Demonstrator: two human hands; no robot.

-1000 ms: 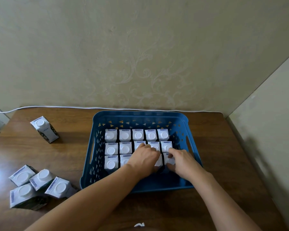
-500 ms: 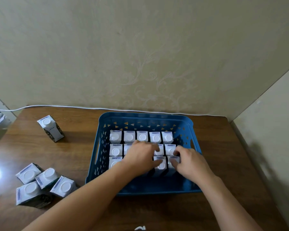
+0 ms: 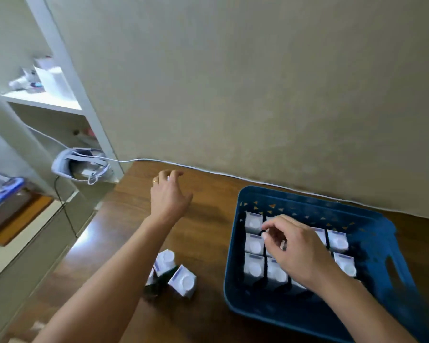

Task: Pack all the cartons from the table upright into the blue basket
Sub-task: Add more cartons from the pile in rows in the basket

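The blue basket (image 3: 307, 203) sits on the right of the wooden table, with several white cartons (image 3: 254, 246) standing upright in rows inside. My right hand (image 3: 297, 251) hovers over those rows with fingers loosely curled and holds nothing. Three loose cartons (image 3: 183, 280) lie clustered on the table left of the basket, partly behind my left forearm. My left hand (image 3: 169, 194) is stretched out to the far left of the table with fingers spread. It covers a lone carton, of which only a white sliver shows between the fingers.
A white cable (image 3: 208, 170) runs along the wall at the table's back edge. A white headset-like device (image 3: 79, 164) rests beyond the table's left corner, beside a white shelf unit (image 3: 42, 97). The table's left edge drops off near there.
The view has swung left. My left hand left the basket and reached across to the far-left carton. My right hand rose off the cartons and stays above the basket.
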